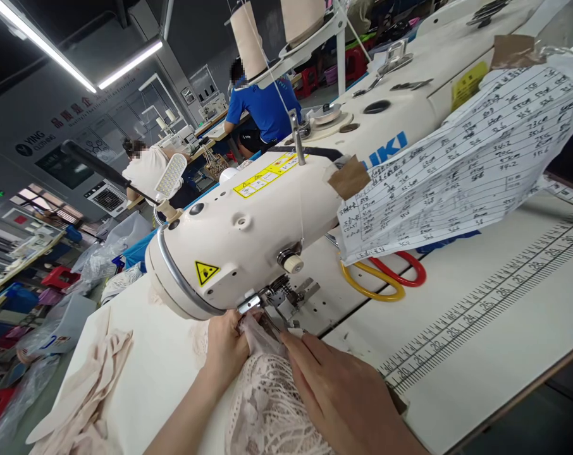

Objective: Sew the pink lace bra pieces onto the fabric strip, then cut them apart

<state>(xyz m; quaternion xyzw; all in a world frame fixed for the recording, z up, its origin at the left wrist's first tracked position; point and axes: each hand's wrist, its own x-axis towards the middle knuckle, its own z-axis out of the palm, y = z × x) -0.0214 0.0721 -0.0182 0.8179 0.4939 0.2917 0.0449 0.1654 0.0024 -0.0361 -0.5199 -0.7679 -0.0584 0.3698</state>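
A pale pink lace fabric (267, 404) runs up from the front of the table to the needle area of a white sewing machine (262, 208). My left hand (227, 344) is closed on the fabric's upper edge, just left of the presser area and under the machine head. On the other side, my right hand (338, 385) presses its fingers together on the lace, fingertips close to the metal parts by the needle. A slim dark metal piece shows near those fingertips; I cannot make out whether it belongs to the machine. The needle tip is hidden.
Scissors with yellow and red handles (372, 287) lie behind the needle area. A handwritten paper sheet (457, 158) is taped to the machine. A printed ruler (490, 303) crosses the table at right; beige fabric (92, 385) lies at left. Other people sit farther back.
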